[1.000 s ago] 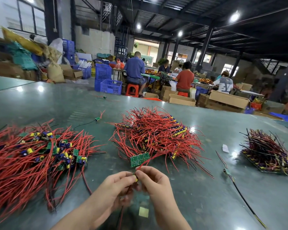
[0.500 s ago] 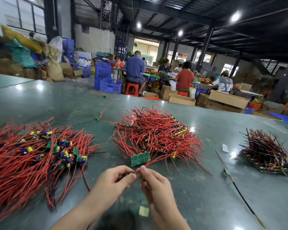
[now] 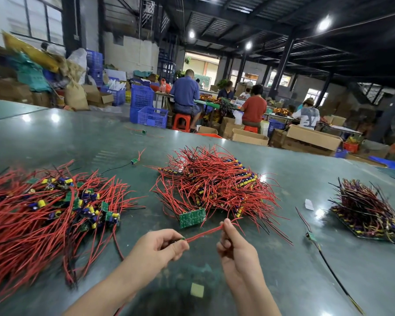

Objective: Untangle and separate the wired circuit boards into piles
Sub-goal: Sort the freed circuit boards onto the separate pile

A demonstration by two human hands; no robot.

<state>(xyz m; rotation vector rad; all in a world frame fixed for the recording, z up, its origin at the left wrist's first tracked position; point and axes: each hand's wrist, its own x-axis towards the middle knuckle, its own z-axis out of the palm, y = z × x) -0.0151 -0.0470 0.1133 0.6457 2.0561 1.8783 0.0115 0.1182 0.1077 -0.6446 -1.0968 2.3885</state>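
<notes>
The left hand (image 3: pixel 156 248) pinches a small board (image 3: pixel 182 239) at one end of a red wire (image 3: pixel 203 233). The right hand (image 3: pixel 235 249) pinches the other end. The wire is stretched between them, just in front of the middle pile (image 3: pixel 217 179) on the green worktop (image 3: pixel 283 270). Another red pile (image 3: pixel 43 213) lies left of the middle pile, and a dark pile (image 3: pixel 365 208) lies right of it.

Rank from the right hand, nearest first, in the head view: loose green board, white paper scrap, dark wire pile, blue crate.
From the right hand:
1. Loose green board, just up-left, at the middle pile's front edge.
2. White paper scrap, on the table to the right.
3. Dark wire pile, far right.
4. Blue crate, on the floor beyond the table.
</notes>
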